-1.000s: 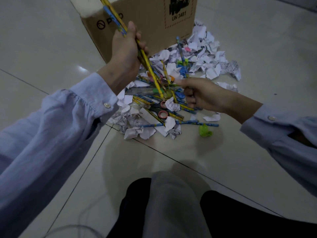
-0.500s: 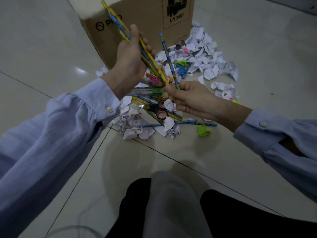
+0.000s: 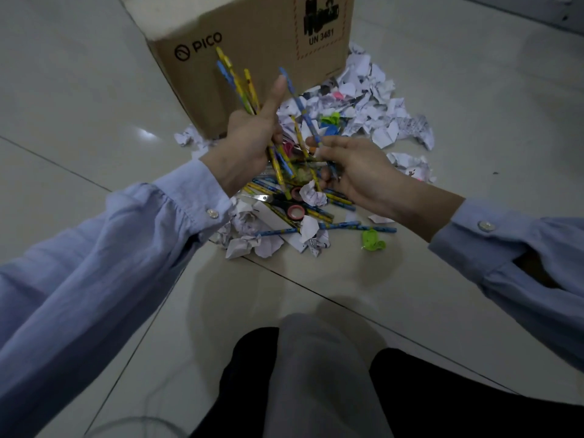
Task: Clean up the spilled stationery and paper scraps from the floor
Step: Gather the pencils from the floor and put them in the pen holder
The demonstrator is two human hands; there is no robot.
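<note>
My left hand (image 3: 246, 147) grips a bundle of yellow and blue pencils (image 3: 240, 86), thumb raised, above the spill. My right hand (image 3: 354, 169) is close beside it, its fingertips pinching a blue pencil (image 3: 300, 102) that leans toward the bundle. Below both hands lies a heap of more pencils (image 3: 328, 213), black scissors with red-lined handles (image 3: 290, 208) and crumpled paper scraps (image 3: 249, 245). More paper scraps (image 3: 379, 121) spread behind, mixed with small green and pink items.
A brown cardboard box (image 3: 262, 30) marked PICO stands just behind the heap. A green plastic piece (image 3: 373, 241) lies alone to the right of the pile. My knees (image 3: 316, 374) are at the bottom centre. Pale floor tiles surround everything.
My right hand lifted a blue pencil out of the heap and brought it up to the left hand. The left hand lowered its bundle and raised its thumb.
</note>
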